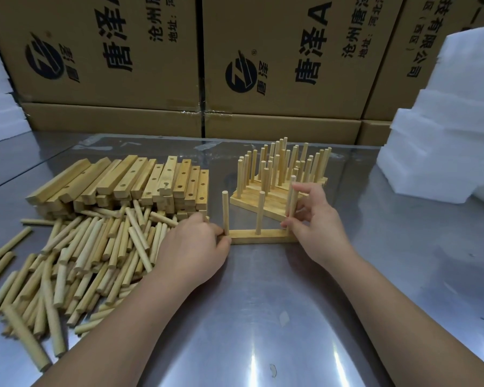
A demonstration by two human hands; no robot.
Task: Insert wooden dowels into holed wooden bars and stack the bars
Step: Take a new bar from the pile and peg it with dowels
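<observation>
We steady the bar (263, 236), lying flat on the steel table (263, 317) before us, our left hand (192, 244) pinching its left end; our right hand (316, 227) grips the third dowel (292, 196) at the right hole; we judge it best pressed straight down, upright, till it matches its two neighbours.
</observation>
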